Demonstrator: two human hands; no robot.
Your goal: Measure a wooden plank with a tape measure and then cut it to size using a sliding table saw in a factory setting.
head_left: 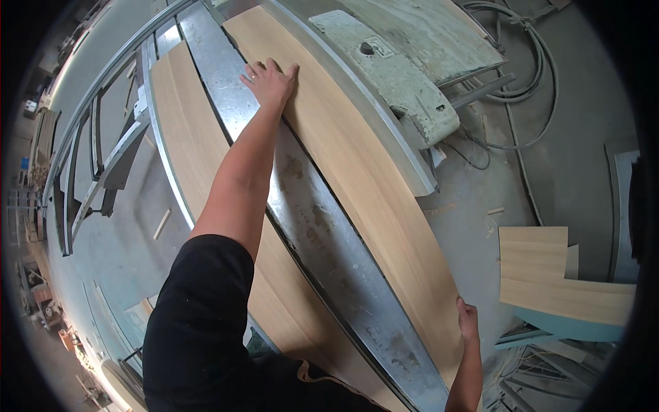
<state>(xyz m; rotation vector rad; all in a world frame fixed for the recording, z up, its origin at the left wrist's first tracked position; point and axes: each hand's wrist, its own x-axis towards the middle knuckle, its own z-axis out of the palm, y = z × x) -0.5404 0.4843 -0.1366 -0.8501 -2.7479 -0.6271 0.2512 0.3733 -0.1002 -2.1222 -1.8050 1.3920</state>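
Observation:
A long pale wood-grain board (357, 172) lies along the metal bed (309, 213) of a workshop machine. My left hand (270, 81) is stretched far forward, palm down with fingers spread, pressing on the board's left edge near its far end. My right hand (468, 321) grips the board's right edge at the near end. A second wood-grain board (189, 130) lies parallel on the left side of the metal bed.
A worn pale-green machine arm (391, 75) runs along the board's right side. Cut wood-grain panels (549, 271) lie stacked on the floor at right. Cables (528, 75) snake across the grey floor at top right. Metal rails (89, 144) curve at left.

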